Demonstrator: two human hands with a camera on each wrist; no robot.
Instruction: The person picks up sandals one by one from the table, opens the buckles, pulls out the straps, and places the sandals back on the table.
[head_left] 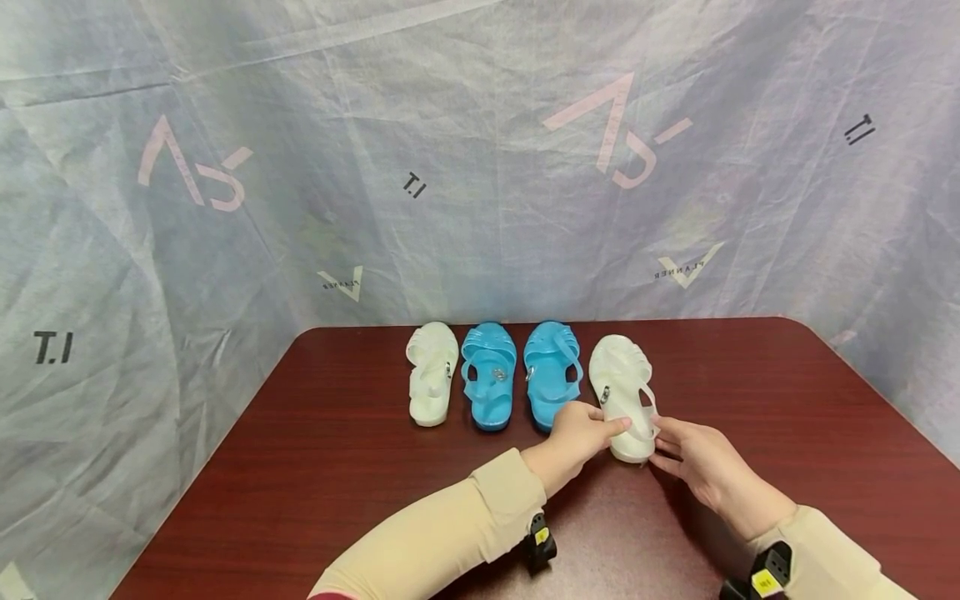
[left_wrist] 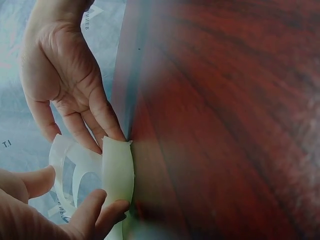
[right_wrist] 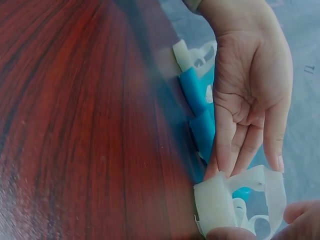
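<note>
A white sandal (head_left: pixel 618 367) with a heel strap and a small silver ornament lies at the right end of a row, its toe pointing away. My left hand (head_left: pixel 577 437) grips its left side near the heel, thumb over the edge. Opposite, my right hand (head_left: pixel 705 458) holds the right side of the heel between thumb and fingers. The left wrist view shows the white heel (left_wrist: pixel 118 170) between both hands. In the right wrist view, the left fingers lie along the side of the heel (right_wrist: pixel 215 200).
Left of the held sandal stand two blue sandals, one (head_left: pixel 551 358) beside my left hand and another (head_left: pixel 489 375) further left. A second white sandal (head_left: pixel 432 375) ends the row. All are on a dark red wooden table (head_left: pixel 315 467), with a grey printed cloth (head_left: pixel 465 167) behind.
</note>
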